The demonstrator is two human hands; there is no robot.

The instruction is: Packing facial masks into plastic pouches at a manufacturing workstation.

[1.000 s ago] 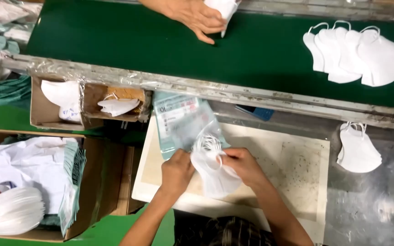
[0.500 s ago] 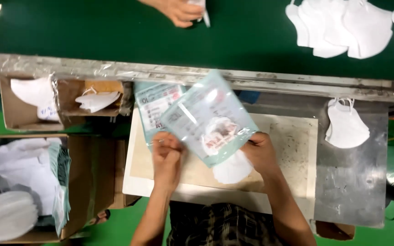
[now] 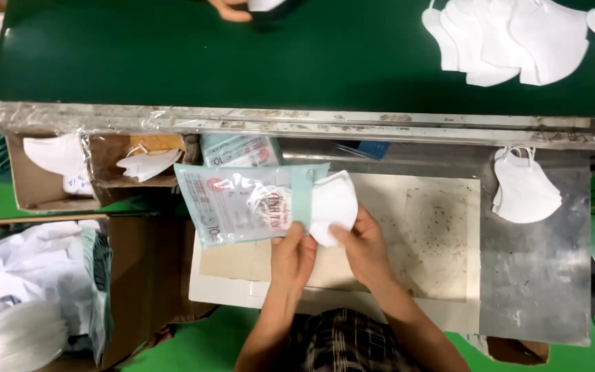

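My left hand (image 3: 293,256) grips the open edge of a clear printed plastic bag (image 3: 246,203), which lies flat and points left. My right hand (image 3: 361,242) holds a folded white face mask (image 3: 334,202) whose left part sits inside the bag's mouth. Both hands work over a stained white board (image 3: 414,241) in front of me. More bags of the same kind (image 3: 239,149) lie just behind the held one.
A green conveyor belt (image 3: 277,62) runs across the top, with several white masks (image 3: 511,38) on its right. Another person's hand (image 3: 232,8) holds a mask at the far edge. A single mask (image 3: 523,191) lies on the metal plate at right. Cardboard boxes (image 3: 43,186) with masks stand left.
The bag has turned from upright in front of me to lying flat toward the left. The mask, earlier below the bag, is now partly in its mouth.
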